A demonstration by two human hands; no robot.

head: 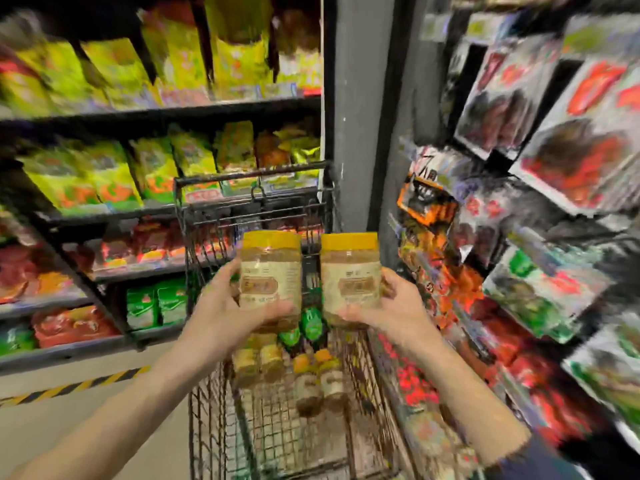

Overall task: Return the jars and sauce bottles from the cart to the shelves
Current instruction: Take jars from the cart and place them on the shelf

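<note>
Holding: each hand grips one yellow-lidded jar, both lifted upright above the wire cart.
Left hand: fingers curled around the lower half of the left jar, thumb along its left side, fingertips wrapping under its base; closed firmly on it.
Right hand: wrapped around the lower right of the right jar, thumb across the front near the bottom, the other fingers behind it; closed on it.
Jars relative to each other: side by side at the same height, a narrow gap between them, not touching; both show pale labels facing the camera and brownish contents.
Cart contents: below the hands, green-capped sauce bottles lie near the middle, two small yellow-lidded jars sit to the left, and two orange-capped bottles lie just right of these.
Shelves left: rows of yellow-green and red packets, heavily blurred.
Shelves right: red and green packaged goods, also blurred; labels unreadable.
Floor: a yellow-and-black striped strip runs along the base of the left shelving.
</note>
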